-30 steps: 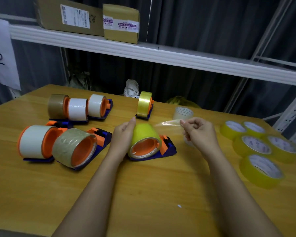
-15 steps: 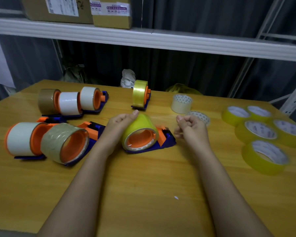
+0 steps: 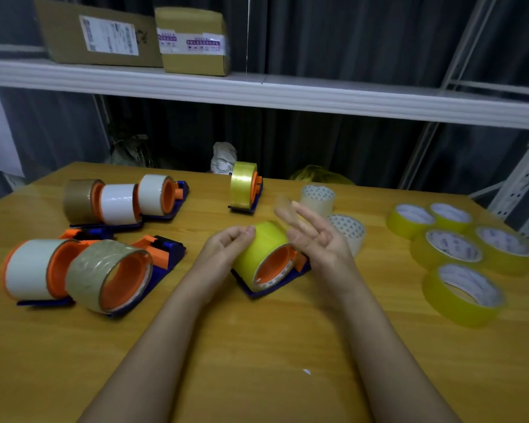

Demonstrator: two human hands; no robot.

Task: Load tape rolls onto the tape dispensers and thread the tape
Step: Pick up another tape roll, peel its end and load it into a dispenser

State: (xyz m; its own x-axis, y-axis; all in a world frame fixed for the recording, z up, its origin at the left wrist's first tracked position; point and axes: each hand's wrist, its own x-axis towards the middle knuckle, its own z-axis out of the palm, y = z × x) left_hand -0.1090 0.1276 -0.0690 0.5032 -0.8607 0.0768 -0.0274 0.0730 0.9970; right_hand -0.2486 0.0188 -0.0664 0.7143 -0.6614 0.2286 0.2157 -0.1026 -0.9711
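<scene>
A yellow tape roll [image 3: 258,250] sits on the orange hub of a blue dispenser [image 3: 275,288] at the table's middle. My left hand [image 3: 226,244] holds the roll's left side, thumb on its top. My right hand [image 3: 315,236] hovers just right of the roll with fingers spread and blurred; a small clear scrap of tape [image 3: 283,203] seems stuck near its fingertips. Several loose yellow rolls [image 3: 458,293] lie at the right. Two pale rolls [image 3: 318,198] stand behind my right hand.
Loaded dispensers stand at the left: a white roll [image 3: 26,271] and a tan one [image 3: 104,274] near me, a row of three [image 3: 118,203] farther back. Another yellow loaded dispenser [image 3: 245,189] stands at the back centre. A shelf [image 3: 257,90] with cardboard boxes hangs above.
My right hand pulled a clear tape strip out, came back to the dispenser with curled fingers, and now has opened and lifted, fingers spread. My left hand stayed on the roll.
</scene>
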